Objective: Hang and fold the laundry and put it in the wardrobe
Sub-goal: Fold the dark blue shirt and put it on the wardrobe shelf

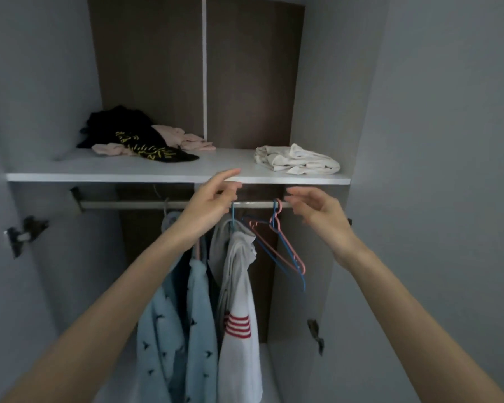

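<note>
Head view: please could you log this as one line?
left hand: at blue plastic hanger hook on metal rail, grip unclear | right hand: open, near empty pink hanger

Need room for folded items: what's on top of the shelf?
On the shelf: a black heap with yellow print and pink cloth at left, a crumpled white cloth at right. Anything under the black heap is covered.
</note>
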